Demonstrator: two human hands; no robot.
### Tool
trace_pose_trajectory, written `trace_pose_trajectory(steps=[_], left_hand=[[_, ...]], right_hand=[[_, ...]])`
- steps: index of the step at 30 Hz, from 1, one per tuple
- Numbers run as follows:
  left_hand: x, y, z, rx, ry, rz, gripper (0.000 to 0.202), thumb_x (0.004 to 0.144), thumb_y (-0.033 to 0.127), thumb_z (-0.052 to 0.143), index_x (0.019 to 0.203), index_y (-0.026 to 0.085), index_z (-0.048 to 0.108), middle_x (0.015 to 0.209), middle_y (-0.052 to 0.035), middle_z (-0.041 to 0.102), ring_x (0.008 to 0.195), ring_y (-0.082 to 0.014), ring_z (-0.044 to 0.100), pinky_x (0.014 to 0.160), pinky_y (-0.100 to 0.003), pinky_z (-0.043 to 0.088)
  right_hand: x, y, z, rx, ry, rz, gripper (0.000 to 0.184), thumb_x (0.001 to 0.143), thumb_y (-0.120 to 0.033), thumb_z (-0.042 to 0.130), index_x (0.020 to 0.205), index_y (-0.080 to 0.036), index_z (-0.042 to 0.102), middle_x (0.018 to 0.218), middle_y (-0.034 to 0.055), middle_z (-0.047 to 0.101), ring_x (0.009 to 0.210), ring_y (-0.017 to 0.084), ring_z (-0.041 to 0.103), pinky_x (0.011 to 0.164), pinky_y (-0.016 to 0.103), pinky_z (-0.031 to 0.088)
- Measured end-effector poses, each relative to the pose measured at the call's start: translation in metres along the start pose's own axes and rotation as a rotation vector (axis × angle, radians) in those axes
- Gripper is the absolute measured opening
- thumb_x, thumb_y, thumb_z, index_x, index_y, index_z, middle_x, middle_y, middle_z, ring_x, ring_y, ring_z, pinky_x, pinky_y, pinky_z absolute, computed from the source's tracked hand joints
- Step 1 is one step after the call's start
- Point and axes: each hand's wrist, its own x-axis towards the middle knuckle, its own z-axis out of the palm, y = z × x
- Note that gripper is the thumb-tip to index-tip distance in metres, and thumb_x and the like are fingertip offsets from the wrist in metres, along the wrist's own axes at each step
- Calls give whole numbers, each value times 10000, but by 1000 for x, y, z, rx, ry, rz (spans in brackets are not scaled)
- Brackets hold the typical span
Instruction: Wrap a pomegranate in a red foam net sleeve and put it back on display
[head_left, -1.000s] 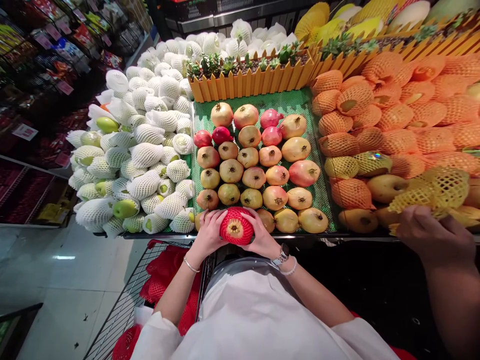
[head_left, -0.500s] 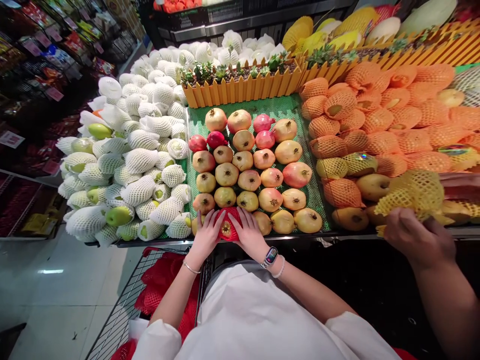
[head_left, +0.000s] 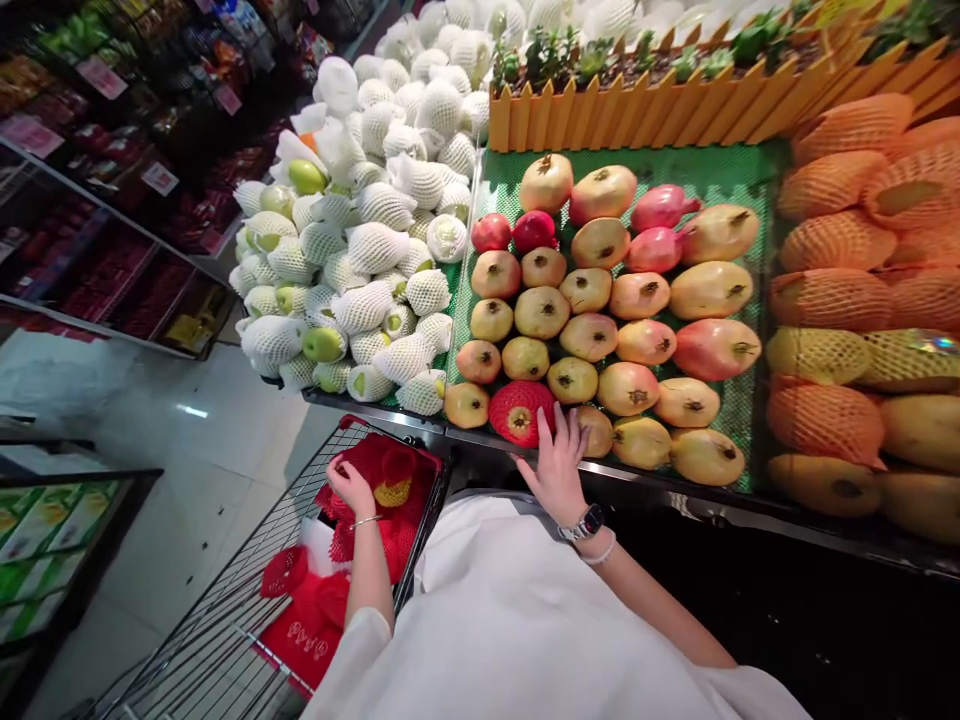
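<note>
A pomegranate in a red foam net (head_left: pixel 517 413) sits in the front row of the pomegranate display, its crown facing me. My right hand (head_left: pixel 559 462) is open, fingers spread, with the fingertips at the net's right side and over the neighbouring pomegranate (head_left: pixel 598 432). Over the shopping cart (head_left: pixel 225 590) at lower left, my left hand (head_left: pixel 351 487) hangs among red foam nets (head_left: pixel 394 540). Its fingers are loosely bent and apart, and no held thing shows in them. A yellow net (head_left: pixel 394 490) lies close to it.
White-netted fruit (head_left: pixel 375 250) is piled left of the pomegranates, and orange-netted fruit (head_left: pixel 832 240) lies to the right. An orange picket planter (head_left: pixel 637 115) borders the back. Packaged goods on shelves (head_left: pixel 112 210) stand at far left. The display's metal front edge (head_left: pixel 465 436) runs before me.
My left hand has left the red-netted pomegranate and moved down left to the cart. My right hand has loosened from it. The view has swung left; the other person's hand is out of sight.
</note>
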Motion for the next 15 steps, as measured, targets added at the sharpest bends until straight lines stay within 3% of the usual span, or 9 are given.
trace_pose_trajectory(steps=[3,4,6,8,10,12,15], left_hand=[[-28,-58,15,268,-382,-35,449,805,181,525,1178,-68,557,1153,-230,513,1108,-282,444,1018,-455,324],[-37,-66,22,331,-499,-21,468,812,216,545,1222,-8,574,1269,-210,463,1185,-308,400,1028,-470,309],[-50,-66,34,449,-613,17,412,832,235,547,1205,73,615,1469,-126,277,1352,-310,230,1114,-469,187],[-53,-54,42,542,-625,-14,399,883,259,491,1226,88,600,1465,-108,292,1341,-300,259,1077,-489,200],[-46,-37,43,599,-588,-52,386,916,280,430,1184,72,613,1265,-133,502,1175,-291,424,987,-505,249],[-32,-19,35,594,-507,-7,360,918,310,407,1079,111,659,1066,-98,586,1058,-269,471,937,-465,268],[-6,7,11,495,-314,75,374,888,335,407,931,78,674,1003,-111,602,981,-269,498,906,-466,274]], right_hand=[[-5,-8,0,148,61,-3,681,892,-339,521,1468,-156,208,1489,158,183,1414,345,96,1113,589,148],[-5,-10,0,192,87,-19,631,893,-305,520,1446,-170,251,1479,150,209,1411,340,115,1109,588,168],[-5,-14,-2,275,136,-56,539,877,-230,534,1381,-187,349,1451,133,266,1395,330,170,1091,579,224],[-5,-17,-4,360,161,-89,471,862,-169,540,1318,-192,424,1414,112,328,1378,311,219,1077,562,271],[-6,-18,-7,441,163,-124,423,854,-120,527,1267,-199,478,1367,92,385,1357,286,267,1073,566,284],[-7,-16,-10,527,166,-167,404,847,-79,505,1232,-202,510,1315,83,425,1322,256,325,1067,556,310],[-11,-8,-15,637,175,-176,418,831,-20,468,1202,-202,529,1253,77,464,1258,203,395,1076,472,353]])
